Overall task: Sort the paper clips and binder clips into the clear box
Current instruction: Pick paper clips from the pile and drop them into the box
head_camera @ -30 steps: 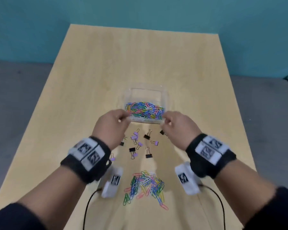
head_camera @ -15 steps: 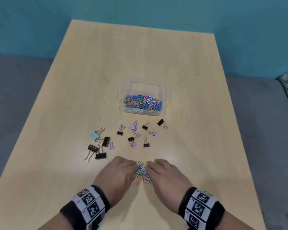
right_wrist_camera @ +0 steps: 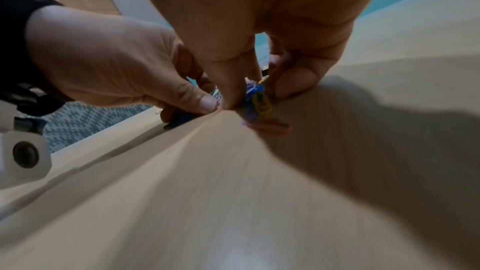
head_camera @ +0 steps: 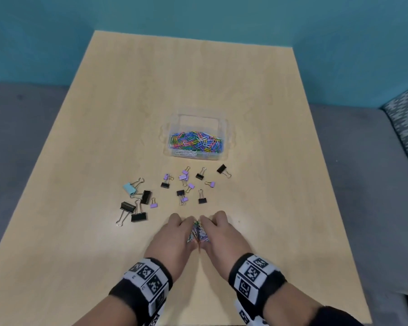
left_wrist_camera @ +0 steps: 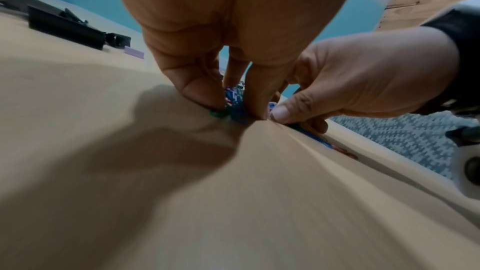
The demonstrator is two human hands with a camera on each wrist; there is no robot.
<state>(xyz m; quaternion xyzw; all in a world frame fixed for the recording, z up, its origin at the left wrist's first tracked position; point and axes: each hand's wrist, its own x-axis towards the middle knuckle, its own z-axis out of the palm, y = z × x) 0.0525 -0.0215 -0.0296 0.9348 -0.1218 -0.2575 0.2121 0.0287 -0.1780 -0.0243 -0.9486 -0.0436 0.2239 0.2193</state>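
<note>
From left to right, binder clips (head_camera: 137,203) lie unsorted, my left hand (head_camera: 172,238) and right hand (head_camera: 222,236) pinch the last loose paper clips (head_camera: 197,232) between curled fingers, and the half-filled clear box (head_camera: 224,128) waits farther off.

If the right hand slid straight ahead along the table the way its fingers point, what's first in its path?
Probably the small black binder clip just beyond the right hand, which cups the coloured paper clip pile; the clear plastic box lies farther on. Depth is approximate.
</note>
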